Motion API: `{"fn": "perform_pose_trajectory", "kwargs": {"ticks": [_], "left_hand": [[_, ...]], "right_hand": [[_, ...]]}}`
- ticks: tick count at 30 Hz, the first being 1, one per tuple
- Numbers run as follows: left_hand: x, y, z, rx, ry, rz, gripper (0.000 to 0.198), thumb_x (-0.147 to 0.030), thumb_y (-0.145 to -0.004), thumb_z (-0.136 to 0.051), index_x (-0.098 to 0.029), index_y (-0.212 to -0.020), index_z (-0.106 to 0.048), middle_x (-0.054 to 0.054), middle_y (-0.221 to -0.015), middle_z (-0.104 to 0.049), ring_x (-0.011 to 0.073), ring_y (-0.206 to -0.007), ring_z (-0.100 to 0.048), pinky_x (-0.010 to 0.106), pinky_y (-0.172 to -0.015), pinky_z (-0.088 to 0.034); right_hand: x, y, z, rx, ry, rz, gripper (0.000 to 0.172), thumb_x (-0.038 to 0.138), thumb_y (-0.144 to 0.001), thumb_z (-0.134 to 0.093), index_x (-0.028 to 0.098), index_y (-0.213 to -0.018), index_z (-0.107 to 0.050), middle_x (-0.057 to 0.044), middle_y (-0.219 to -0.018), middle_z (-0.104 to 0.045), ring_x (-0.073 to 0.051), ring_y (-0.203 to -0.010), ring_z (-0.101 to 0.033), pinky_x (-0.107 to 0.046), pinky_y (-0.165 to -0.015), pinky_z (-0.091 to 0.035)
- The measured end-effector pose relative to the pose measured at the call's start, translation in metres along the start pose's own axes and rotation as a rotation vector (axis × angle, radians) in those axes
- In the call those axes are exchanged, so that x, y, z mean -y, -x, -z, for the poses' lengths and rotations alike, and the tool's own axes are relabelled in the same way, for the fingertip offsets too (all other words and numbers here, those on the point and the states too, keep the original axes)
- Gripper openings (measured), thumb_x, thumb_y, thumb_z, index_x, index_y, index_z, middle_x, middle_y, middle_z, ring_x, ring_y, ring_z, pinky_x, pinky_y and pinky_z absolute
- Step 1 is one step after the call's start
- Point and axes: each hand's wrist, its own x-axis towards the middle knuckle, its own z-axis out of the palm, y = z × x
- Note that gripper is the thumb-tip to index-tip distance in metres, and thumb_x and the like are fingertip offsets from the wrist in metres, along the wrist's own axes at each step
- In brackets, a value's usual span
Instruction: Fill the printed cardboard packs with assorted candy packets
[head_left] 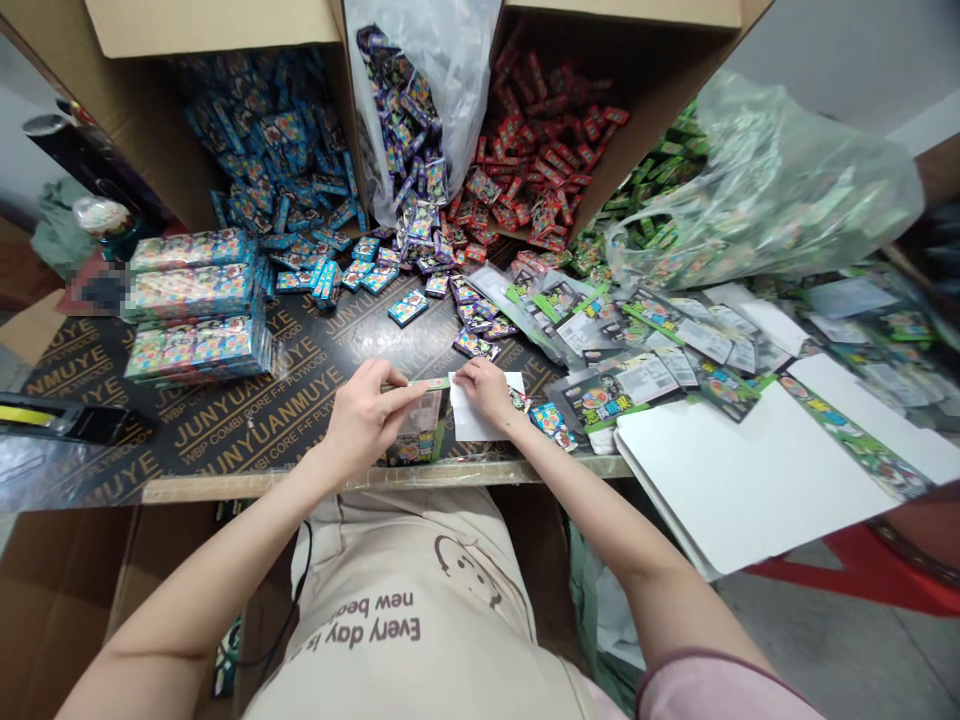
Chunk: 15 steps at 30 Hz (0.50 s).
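Observation:
My left hand point(367, 410) is closed on a clear plastic pouch with a green header point(418, 430) at the near edge of the plywood table point(247, 420). My right hand point(486, 392) pinches the pouch's top by a white card point(469, 420) lying under it. A few small colourful packets point(551, 420) lie just right of that hand.
Cardboard boxes at the back hold blue packets point(277, 150) and red packets point(540, 140); a bag of purple ones point(409, 130) spills between them. Stacked filled pouches point(195, 300) stand left. Flat empty pouches point(645, 340), white boards point(750, 470) and a green-filled plastic bag point(750, 190) lie right.

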Motion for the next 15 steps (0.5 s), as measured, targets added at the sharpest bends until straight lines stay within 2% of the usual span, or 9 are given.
{"fn": "perform_pose_trajectory", "kwargs": {"ticks": [5,8,10,13,15], "left_hand": [[-0.004,-0.006,-0.001,-0.035,0.288,0.205,0.012,-0.013,-0.083,-0.065,-0.02,-0.088,-0.073,0.003,-0.078,-0.063,0.013,-0.071,-0.06,0.025,-0.063,-0.047],[-0.004,-0.005,-0.003,-0.11,0.309,0.234,0.007,-0.012,-0.077,-0.07,-0.018,-0.076,-0.069,0.002,-0.072,-0.066,0.0141,-0.067,-0.063,0.025,-0.061,-0.049],[-0.002,-0.003,-0.005,-0.168,0.29,0.204,0.011,-0.013,-0.076,-0.071,-0.017,-0.07,-0.064,0.003,-0.072,-0.068,0.0161,-0.07,-0.066,0.026,-0.064,-0.051],[-0.001,-0.001,-0.005,-0.164,0.263,0.133,0.012,-0.014,-0.08,-0.067,-0.017,-0.07,-0.061,0.005,-0.077,-0.07,0.0168,-0.074,-0.068,0.027,-0.066,-0.052],[0.0,-0.001,-0.002,-0.129,0.272,0.132,0.011,-0.014,-0.08,-0.066,-0.017,-0.071,-0.061,0.005,-0.079,-0.07,0.0166,-0.074,-0.067,0.028,-0.067,-0.052]], "right_hand": [[0.002,-0.003,0.007,0.005,0.004,-0.045,0.012,0.017,-0.083,-0.046,0.018,-0.077,-0.056,-0.009,-0.079,-0.062,-0.021,-0.076,-0.055,-0.032,-0.071,-0.039],[0.002,-0.012,0.02,0.051,-0.127,-0.125,0.008,0.021,-0.08,-0.047,0.02,-0.073,-0.05,-0.004,-0.069,-0.059,-0.018,-0.066,-0.051,-0.03,-0.065,-0.037],[0.008,-0.021,0.034,0.059,-0.231,-0.164,0.01,0.024,-0.079,-0.049,0.021,-0.07,-0.047,-0.001,-0.064,-0.056,-0.017,-0.062,-0.049,-0.028,-0.063,-0.036],[0.038,-0.033,0.064,0.091,-0.483,-0.108,0.016,0.032,-0.08,-0.054,0.02,-0.07,-0.049,-0.001,-0.071,-0.059,-0.015,-0.065,-0.051,-0.026,-0.063,-0.038],[0.068,-0.038,0.084,0.205,-0.682,0.005,0.022,0.038,-0.081,-0.058,0.019,-0.073,-0.051,-0.004,-0.086,-0.064,-0.015,-0.078,-0.057,-0.026,-0.068,-0.042]]}}
